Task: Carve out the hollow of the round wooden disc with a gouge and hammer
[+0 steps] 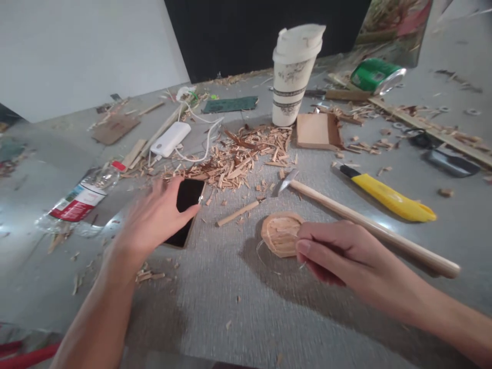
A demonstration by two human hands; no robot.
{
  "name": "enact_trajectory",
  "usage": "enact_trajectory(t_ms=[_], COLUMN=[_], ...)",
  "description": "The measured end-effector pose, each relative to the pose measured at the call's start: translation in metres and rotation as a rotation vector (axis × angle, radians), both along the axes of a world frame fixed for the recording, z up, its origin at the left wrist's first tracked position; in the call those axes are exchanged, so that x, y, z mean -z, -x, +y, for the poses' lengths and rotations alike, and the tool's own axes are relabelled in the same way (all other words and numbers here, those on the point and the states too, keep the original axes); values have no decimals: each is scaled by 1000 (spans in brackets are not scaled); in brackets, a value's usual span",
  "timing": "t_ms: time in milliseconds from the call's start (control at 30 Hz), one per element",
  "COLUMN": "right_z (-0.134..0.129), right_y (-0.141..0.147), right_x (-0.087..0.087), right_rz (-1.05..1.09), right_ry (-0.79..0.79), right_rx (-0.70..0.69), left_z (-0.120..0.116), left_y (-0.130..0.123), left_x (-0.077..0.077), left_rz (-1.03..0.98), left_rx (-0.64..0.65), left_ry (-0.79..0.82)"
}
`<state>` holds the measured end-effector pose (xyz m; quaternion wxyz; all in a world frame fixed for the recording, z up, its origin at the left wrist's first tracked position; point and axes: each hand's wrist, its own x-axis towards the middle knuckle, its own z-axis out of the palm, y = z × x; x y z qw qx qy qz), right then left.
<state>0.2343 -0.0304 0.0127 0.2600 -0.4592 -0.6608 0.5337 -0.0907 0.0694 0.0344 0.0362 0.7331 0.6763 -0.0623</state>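
My left hand [159,215] reaches over a black phone [186,197] lying on the table, thumb and fingers spread apart. Its thumb is at the phone's right edge; the fingertips on the other side are blurred. With closed fingers, my right hand [342,251] pinches the right edge of a roundish carved wooden disc [281,230], hollowed and rough inside. Thin pale fibres hang near the disc and below my fingertips. A hammer [338,207] lies behind my right hand, and a small wooden-handled tool [238,212] rests left of the hammer's head.
A heap of wood shavings [246,159] spreads behind the phone. Around it are a white paper cup [294,77], an open small box [317,130], a white power bank [171,138] with cable, a plastic bottle [82,197], a yellow-handled cutter [392,197] and a green can [374,77].
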Motion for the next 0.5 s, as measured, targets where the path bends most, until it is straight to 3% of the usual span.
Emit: enact_trajectory(t_ms=[100, 333, 500], right_z=[-1, -1, 0], right_y=[0, -2, -2], right_x=[5, 5, 4], right_rz=[-12, -38, -48], right_ry=[12, 8, -12], right_rx=[1, -3, 8], left_z=[1, -6, 7], left_y=[-2, -16, 8], left_x=[4, 5, 6], left_rz=[-35, -23, -105], left_rx=[-48, -19, -6], left_ry=[76, 12, 61])
